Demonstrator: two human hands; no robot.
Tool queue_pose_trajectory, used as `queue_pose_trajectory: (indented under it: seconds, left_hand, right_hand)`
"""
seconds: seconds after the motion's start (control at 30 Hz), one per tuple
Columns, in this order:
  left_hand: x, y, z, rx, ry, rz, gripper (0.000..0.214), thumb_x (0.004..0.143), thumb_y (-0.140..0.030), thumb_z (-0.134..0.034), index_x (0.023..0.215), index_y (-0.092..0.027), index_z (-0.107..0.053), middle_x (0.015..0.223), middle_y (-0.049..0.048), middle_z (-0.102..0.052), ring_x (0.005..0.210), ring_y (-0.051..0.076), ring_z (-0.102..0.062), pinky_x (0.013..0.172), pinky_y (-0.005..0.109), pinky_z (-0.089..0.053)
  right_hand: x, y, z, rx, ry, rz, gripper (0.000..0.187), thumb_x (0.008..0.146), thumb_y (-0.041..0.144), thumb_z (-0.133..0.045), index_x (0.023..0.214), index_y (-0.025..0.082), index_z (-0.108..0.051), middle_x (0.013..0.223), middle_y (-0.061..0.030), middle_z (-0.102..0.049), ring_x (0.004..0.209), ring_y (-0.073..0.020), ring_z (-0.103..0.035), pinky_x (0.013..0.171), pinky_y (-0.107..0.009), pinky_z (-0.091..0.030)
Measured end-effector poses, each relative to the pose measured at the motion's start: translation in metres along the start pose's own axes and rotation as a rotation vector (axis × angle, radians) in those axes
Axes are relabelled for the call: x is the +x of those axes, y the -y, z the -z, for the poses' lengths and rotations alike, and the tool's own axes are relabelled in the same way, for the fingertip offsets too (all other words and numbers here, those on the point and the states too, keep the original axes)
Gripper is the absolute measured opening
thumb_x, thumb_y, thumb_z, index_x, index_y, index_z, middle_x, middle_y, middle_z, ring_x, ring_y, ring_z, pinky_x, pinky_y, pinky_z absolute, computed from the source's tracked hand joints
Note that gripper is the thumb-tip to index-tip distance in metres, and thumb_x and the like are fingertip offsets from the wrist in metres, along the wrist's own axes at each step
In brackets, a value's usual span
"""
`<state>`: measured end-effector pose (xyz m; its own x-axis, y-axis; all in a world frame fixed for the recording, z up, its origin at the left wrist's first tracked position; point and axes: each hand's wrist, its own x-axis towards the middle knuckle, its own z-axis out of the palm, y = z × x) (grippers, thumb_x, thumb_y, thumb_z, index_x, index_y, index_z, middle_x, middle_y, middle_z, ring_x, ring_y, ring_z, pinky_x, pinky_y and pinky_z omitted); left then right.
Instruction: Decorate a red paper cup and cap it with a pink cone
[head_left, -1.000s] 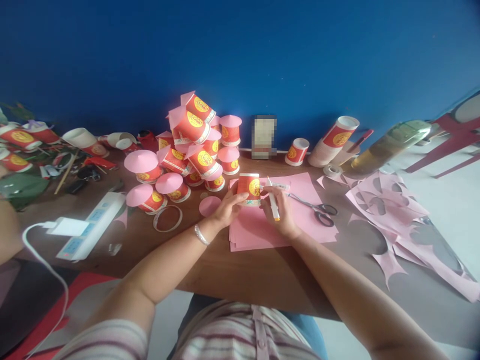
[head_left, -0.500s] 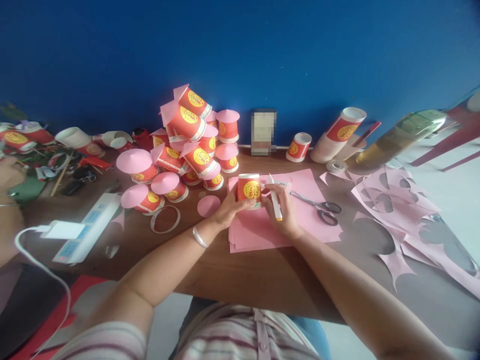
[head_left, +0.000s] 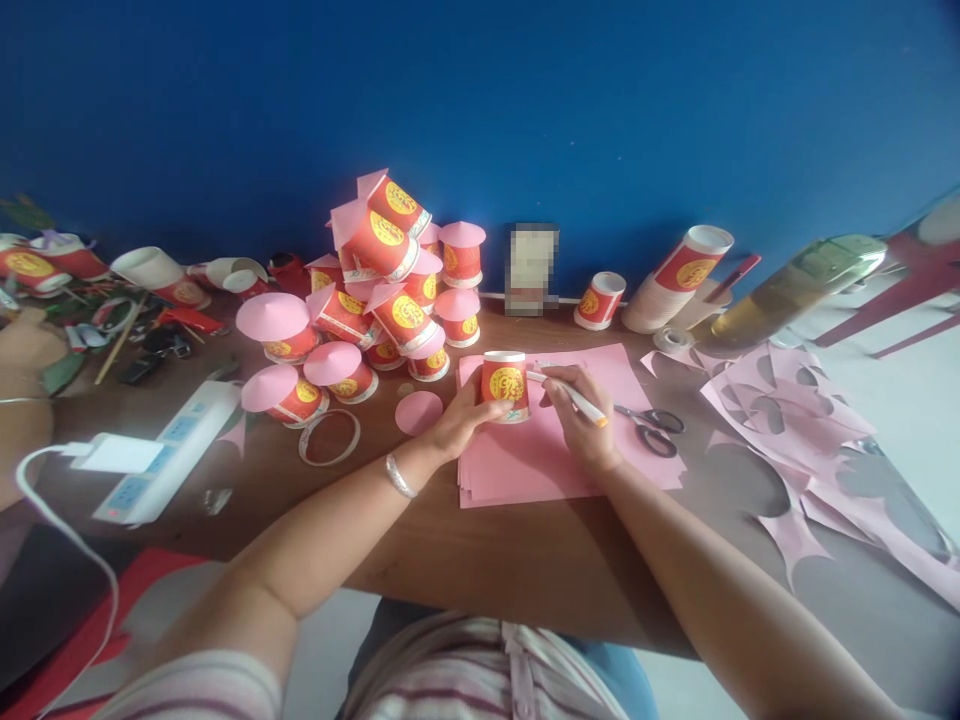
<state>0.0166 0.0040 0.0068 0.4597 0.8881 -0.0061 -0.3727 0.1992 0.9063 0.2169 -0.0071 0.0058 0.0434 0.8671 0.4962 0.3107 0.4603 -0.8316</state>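
My left hand [head_left: 466, 415] is wrapped round a red paper cup [head_left: 505, 384] with a yellow round emblem, its white-edged narrower end up. In my right hand [head_left: 589, 425] is a white marker pen [head_left: 574, 397] with an orange end, its tip pointing left towards the cup. The tip is beside the cup's right side; whether it touches I cannot tell. Both hands are above a stack of pink paper sheets [head_left: 525, 470]. Scissors [head_left: 654, 433] with dark handles lie on the sheets to the right. A pink paper disc [head_left: 418, 413] lies left of the stack.
Several red cups with pink cone tops [head_left: 409, 315] are piled at the left. A roll of tape [head_left: 330, 437] and a power strip [head_left: 169, 450] lie nearer. To the right are a single cup [head_left: 599, 301], stacked cups [head_left: 688, 268], a bottle [head_left: 799, 290] and pink paper scraps [head_left: 810, 500].
My right hand has shifted right and turned the marker, so its tip now points left at the cup instead of upward. My left hand still holds the cup, slightly further right.
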Motion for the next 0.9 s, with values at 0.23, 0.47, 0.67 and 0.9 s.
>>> queue_pose_trajectory:
  seconds: [0.23, 0.47, 0.67, 0.9]
  left_hand:
    - [-0.001, 0.0, 0.001, 0.054, -0.012, 0.039, 0.064, 0.081, -0.034, -0.081, 0.137, -0.017, -0.056, 0.124, 0.0135, -0.068, 0.119, 0.032, -0.064, 0.1, 0.045, -0.052]
    - [-0.001, -0.001, -0.001, 0.083, -0.012, 0.037, 0.058, 0.082, -0.035, -0.08, 0.133, -0.019, -0.056, 0.117, 0.0109, -0.068, 0.113, 0.029, -0.065, 0.099, 0.047, -0.052]
    - [-0.001, 0.002, 0.002, 0.088, -0.017, -0.003, 0.065, 0.082, -0.034, -0.08, 0.139, -0.021, -0.053, 0.127, 0.012, -0.066, 0.122, 0.031, -0.062, 0.105, 0.049, -0.05]
    - [0.001, 0.003, 0.001, 0.082, -0.027, 0.011, 0.069, 0.078, -0.035, -0.083, 0.138, -0.019, -0.052, 0.132, 0.0144, -0.064, 0.125, 0.034, -0.061, 0.103, 0.05, -0.052]
  right_hand:
    - [0.007, -0.005, -0.001, 0.354, -0.067, -0.304, 0.038, 0.092, 0.059, -0.07, 0.09, 0.022, -0.067, 0.073, 0.0021, -0.066, 0.058, -0.0123, -0.064, 0.059, -0.028, -0.055]
    - [0.008, -0.009, -0.002, 0.479, -0.11, -0.379, 0.04, 0.082, 0.059, -0.08, 0.087, 0.023, -0.064, 0.07, 0.003, -0.068, 0.058, -0.0117, -0.062, 0.059, -0.026, -0.055]
    - [0.008, -0.015, -0.002, 0.605, -0.092, -0.409, 0.04, 0.086, 0.061, -0.076, 0.088, 0.022, -0.07, 0.072, 0.0005, -0.069, 0.06, -0.0124, -0.063, 0.058, -0.027, -0.057]
    - [0.01, -0.01, -0.005, 0.716, -0.111, -0.459, 0.035, 0.079, 0.052, -0.083, 0.082, 0.02, -0.07, 0.067, 0.001, -0.065, 0.059, -0.0118, -0.06, 0.054, -0.024, -0.054]
